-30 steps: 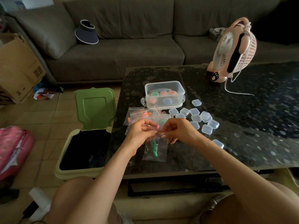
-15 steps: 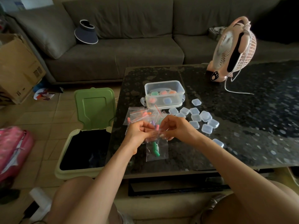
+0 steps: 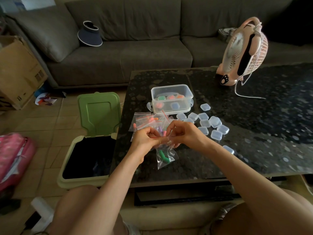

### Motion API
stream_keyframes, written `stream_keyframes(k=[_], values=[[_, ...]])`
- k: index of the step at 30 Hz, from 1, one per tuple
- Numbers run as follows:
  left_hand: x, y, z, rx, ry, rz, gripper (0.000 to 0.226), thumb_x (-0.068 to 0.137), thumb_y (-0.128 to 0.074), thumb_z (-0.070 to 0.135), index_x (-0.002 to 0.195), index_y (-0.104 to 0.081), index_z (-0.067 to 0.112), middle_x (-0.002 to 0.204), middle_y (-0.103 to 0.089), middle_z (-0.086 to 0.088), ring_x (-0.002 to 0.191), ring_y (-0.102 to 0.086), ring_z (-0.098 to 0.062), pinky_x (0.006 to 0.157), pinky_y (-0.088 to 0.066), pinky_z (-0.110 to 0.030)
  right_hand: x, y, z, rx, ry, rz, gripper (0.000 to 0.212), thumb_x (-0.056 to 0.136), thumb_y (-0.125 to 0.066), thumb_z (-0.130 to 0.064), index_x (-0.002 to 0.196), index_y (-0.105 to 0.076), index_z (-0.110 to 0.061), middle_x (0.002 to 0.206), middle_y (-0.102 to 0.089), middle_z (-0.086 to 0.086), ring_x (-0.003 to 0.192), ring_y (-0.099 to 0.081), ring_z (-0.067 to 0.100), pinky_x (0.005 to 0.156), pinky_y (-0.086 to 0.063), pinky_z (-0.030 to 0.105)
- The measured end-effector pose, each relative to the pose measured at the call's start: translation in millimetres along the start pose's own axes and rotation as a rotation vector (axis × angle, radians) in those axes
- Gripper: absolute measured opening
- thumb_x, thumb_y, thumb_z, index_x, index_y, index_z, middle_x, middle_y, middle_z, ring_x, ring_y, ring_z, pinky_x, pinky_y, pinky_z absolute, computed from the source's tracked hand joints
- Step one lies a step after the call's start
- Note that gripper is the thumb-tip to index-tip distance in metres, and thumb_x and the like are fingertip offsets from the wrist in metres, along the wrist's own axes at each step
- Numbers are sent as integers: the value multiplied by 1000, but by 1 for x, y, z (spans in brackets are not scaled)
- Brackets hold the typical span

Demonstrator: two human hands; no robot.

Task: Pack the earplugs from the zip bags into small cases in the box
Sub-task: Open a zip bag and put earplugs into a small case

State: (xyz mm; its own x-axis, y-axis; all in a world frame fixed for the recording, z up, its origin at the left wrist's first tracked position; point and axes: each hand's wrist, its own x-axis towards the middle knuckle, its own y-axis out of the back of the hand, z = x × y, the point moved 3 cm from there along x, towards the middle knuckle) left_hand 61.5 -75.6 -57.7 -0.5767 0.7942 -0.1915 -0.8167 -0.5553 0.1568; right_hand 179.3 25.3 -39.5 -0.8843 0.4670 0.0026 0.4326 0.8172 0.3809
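Head view: you hold one zip bag [image 3: 169, 160] up just above the near left part of the dark table [image 3: 254, 133]. Your left hand [image 3: 145, 139] and right hand [image 3: 185, 134] are both curled, and each pinches the bag's top edge, knuckles close together. Compared with a second ago your hands sit in nearly the same spot. The bag hung straight down then; now its lower end has swung out to the right and towards you.

The bag's long axis runs on a slant, from its mouth at your fingers down to its bottom corner at the near right. The green earplug [image 3: 163, 155] inside stood almost upright before. It now lies bent along that same slant, low in the bag.

More zip bags [image 3: 144, 120] with orange and pink earplugs lie flat on the table just beyond your left hand. The clear box [image 3: 171, 89] stands just behind them, with green, orange and blue filled cases showing through its wall. The empty small cases [image 3: 215, 122] are scattered to the right of the box and of your right hand; one lies apart, beside your right forearm.

A pink fan [image 3: 243, 51] stands at the far right of the table, and an open green-lidded bin [image 3: 98, 112] sits on the floor to the left
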Motion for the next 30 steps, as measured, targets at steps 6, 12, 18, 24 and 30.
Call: stream_keyframes(k=[6,12,18,24,30], values=[[-3,-2,4,52,-60,-91,23,68,-79,10,80,-60,9,62,-59,8,62,-58,-3,50,-45,-12,-1,5,6,-70,-69,35,20,79,-67,9,81,-62,-10,75,-70,12,65,-71,24,64,-60,33],[-6,3,10,82,-141,-206,15,76,-74,12,89,-67,12,86,-66,-8,72,-63,-13,59,-54,-21,-3,13,7,-49,-148,52,12,77,-70,7,79,-62,-1,79,-69,18,66,-71,24,65,-61,34],[-8,1,14,188,-276,-260,9,77,-71,6,79,-66,14,80,-65,1,69,-60,-7,68,-51,-20,-10,15,1,69,-101,-34,14,76,-70,8,79,-58,1,77,-66,18,66,-67,21,67,-59,32],[-13,-1,19,136,-289,-246,7,79,-68,2,80,-62,6,77,-65,-9,66,-62,-14,63,-49,-8,-17,17,-5,242,-126,-123,10,76,-68,6,84,-65,3,77,-68,19,66,-69,27,66,-59,31],[-11,-1,17,114,-288,-212,9,78,-69,1,77,-65,9,87,-69,-6,86,-64,-21,71,-45,-3,-21,20,-4,383,-225,-80,33,85,-59,-16,95,-64,16,87,-68,28,73,-69,29,65,-59,31]])
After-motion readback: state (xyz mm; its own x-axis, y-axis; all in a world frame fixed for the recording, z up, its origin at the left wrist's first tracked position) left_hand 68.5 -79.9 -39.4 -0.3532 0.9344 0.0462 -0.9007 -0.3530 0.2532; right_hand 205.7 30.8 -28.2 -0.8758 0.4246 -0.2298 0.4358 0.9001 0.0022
